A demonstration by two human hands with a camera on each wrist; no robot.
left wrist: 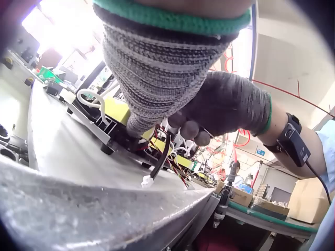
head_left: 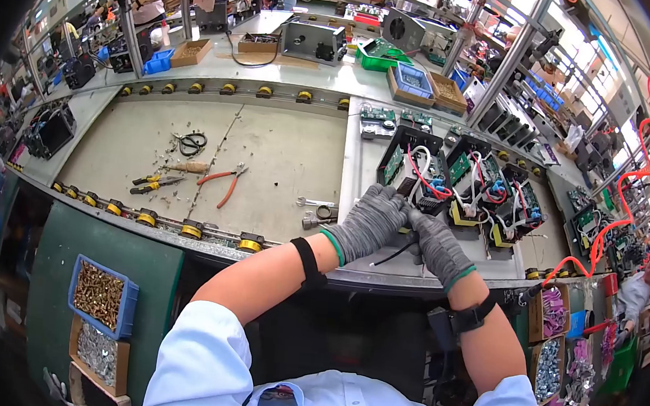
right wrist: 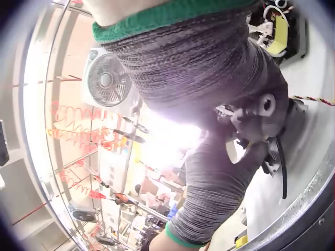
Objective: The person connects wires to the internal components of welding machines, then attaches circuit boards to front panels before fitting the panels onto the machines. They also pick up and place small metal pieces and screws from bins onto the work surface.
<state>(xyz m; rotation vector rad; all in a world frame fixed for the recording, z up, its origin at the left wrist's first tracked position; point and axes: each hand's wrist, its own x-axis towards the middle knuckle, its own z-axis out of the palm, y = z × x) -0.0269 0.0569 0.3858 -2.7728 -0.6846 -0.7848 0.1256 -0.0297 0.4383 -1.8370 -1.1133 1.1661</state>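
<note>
The right hand [head_left: 441, 248] seems to pinch the black cable [head_left: 395, 255] close beside the left hand [head_left: 373, 223], whose hold is hidden; best guide it without straining against the open unit [head_left: 437, 152] just beyond both.

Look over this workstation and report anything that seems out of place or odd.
Small scraps lie scattered over the left part of the worktop, around loose tools such as the red-handled pliers. They look dropped rather than sorted, though they may be ordinary offcuts. No damage is plain.
</note>
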